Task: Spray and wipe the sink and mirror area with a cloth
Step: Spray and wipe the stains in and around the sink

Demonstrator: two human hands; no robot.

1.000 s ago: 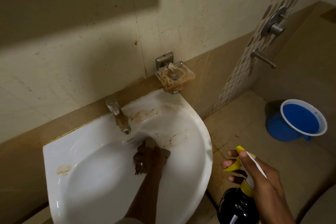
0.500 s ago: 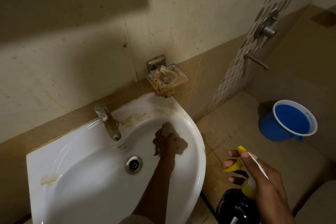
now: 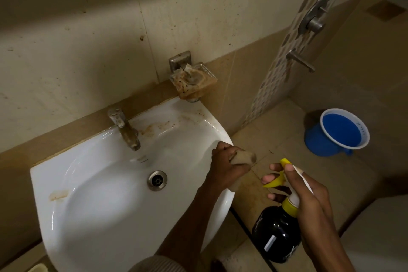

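Cloth (image 3: 242, 158) bunched into a beige wad, clutched in left hand (image 3: 227, 168) right at the sink's (image 3: 88, 183) right rim.

Long axis of the wad roughly sideways, free end poking right, out past the rim over the floor tiles. Looks rolled, a bit grubby at the tip. Right hand (image 3: 309, 201) wrapped round the neck of a spray bottle (image 3: 278, 232), finger on the yellow trigger, nozzle aimed up-left toward the sink; dark body hanging down. White basin still brown-stained behind the tap (image 3: 123, 128) and on the left ledge. Grimy soap dish (image 3: 194, 81) on the wall, blue mug (image 3: 337, 132) on the floor.
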